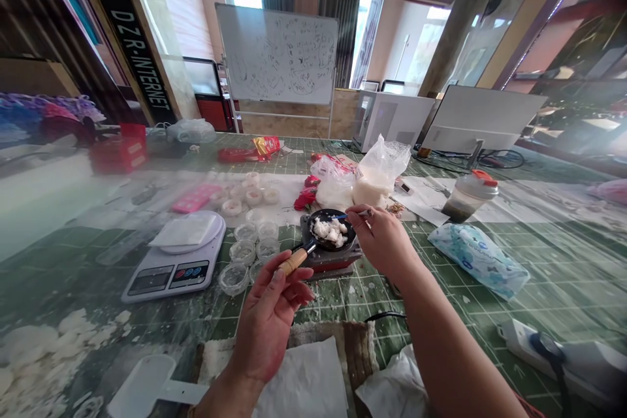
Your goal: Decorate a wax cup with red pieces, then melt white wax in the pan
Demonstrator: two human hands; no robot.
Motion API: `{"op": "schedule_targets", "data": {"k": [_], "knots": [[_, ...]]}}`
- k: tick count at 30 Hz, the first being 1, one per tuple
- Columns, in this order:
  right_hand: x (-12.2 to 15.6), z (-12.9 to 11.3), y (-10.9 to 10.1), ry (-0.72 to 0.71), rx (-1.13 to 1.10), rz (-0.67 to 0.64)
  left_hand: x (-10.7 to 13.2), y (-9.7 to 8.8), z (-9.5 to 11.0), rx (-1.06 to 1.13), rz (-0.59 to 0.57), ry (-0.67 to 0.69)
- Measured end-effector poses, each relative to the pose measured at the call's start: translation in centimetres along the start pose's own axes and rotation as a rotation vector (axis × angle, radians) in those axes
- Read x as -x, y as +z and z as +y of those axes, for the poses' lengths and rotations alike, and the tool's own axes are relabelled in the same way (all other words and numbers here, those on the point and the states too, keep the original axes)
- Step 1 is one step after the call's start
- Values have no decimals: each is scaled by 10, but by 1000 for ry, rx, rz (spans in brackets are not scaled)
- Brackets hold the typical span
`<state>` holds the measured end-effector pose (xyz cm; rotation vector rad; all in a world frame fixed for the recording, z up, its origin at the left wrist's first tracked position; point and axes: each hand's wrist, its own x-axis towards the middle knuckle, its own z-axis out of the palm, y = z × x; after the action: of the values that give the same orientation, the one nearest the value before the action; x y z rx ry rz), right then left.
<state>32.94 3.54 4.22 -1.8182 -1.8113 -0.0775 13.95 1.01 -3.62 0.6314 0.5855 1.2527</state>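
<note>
A small black frying pan (pixel 327 245) rests on a low dark-red hot plate (pixel 336 265) near the middle of the table. White crumbly chunks (pixel 331 231) lie in the pan. My left hand (pixel 272 310) grips the pan's wooden handle (pixel 292 262) between thumb and fingers. At the pan's right rim, my right hand (pixel 375 235) pinches a thin stick-like tool (pixel 339 216), blue near its tip, which reaches over the chunks. Most of that tool is hidden by the fingers.
Left of the pan stand several clear round cups (pixel 243 251) and a kitchen scale (pixel 183 261). White bags (pixel 375 179) sit behind it. A wipes pack (pixel 477 261), shaker bottle (pixel 471 196) and power strip (pixel 558 353) lie rightward. White crumbs (pixel 59 353) and a white scoop (pixel 147 385) are front left.
</note>
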Motion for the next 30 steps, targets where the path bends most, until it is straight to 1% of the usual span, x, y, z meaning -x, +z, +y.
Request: {"op": "schedule_targets", "data": {"k": [2,6,10,14,18,23,27,30], "knots": [[0,1,-2,14,30,18,1,0,0,0,2,-2],[-1,2,-1,18,29,-23,1,0,0,0,8,-1],[-1,1,2,8,7,25,2,-1,0,-2,3,0],[-1,-1,4,-14,-21,-22,2,-1,0,-1,5,-2],[1,-4,6,-28,-72,6,1,0,0,-6,5,-7],[3,-8,6,-50,-111,-60,0,1,0,0,11,-3],[4,-10,3,-71,-135,-25,1,0,0,2,5,-7],[6,-13,1,-100,-168,-71,2,0,-1,9,7,-5]]}}
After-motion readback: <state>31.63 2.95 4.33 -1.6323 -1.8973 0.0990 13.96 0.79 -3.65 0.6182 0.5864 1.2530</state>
